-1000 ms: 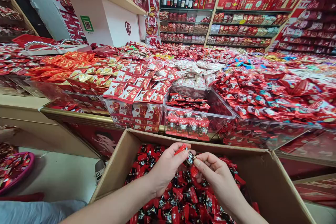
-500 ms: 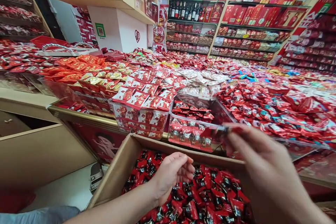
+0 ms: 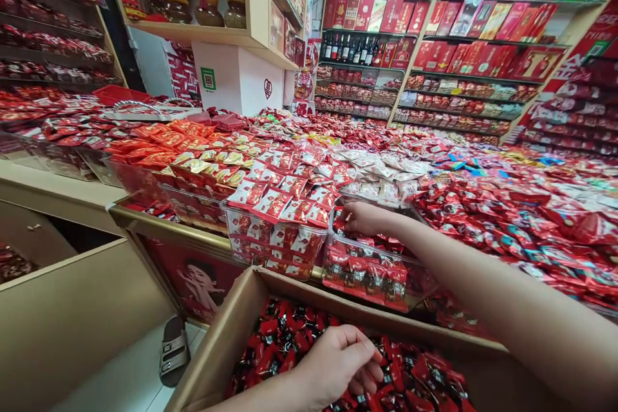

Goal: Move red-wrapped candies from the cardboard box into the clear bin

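Observation:
An open cardboard box (image 3: 371, 311) in front of me holds a heap of red-and-black wrapped candies (image 3: 290, 341). My left hand (image 3: 338, 364) rests in that heap, its fingers curled around some candies. My right hand (image 3: 362, 217) reaches forward into a clear plastic bin (image 3: 338, 246) on the display counter. The bin is part-filled with the same red-and-black candies (image 3: 371, 270). The right hand lies palm down on them at the bin's back left. Its fingertips are hidden, so whether it holds a candy cannot be seen.
A second clear bin (image 3: 275, 238), piled with red-and-white packets, stands just left of the first. Heaps of red sweets (image 3: 506, 212) cover the counter behind. Shelves of red boxes and bottles (image 3: 458, 19) line the back wall. A sandal (image 3: 174, 349) lies on the floor by a beige cabinet (image 3: 72, 309).
My right hand has carried a candy from the box up and forward into the clear bin. My left hand has let go of that candy and dropped back into the box.

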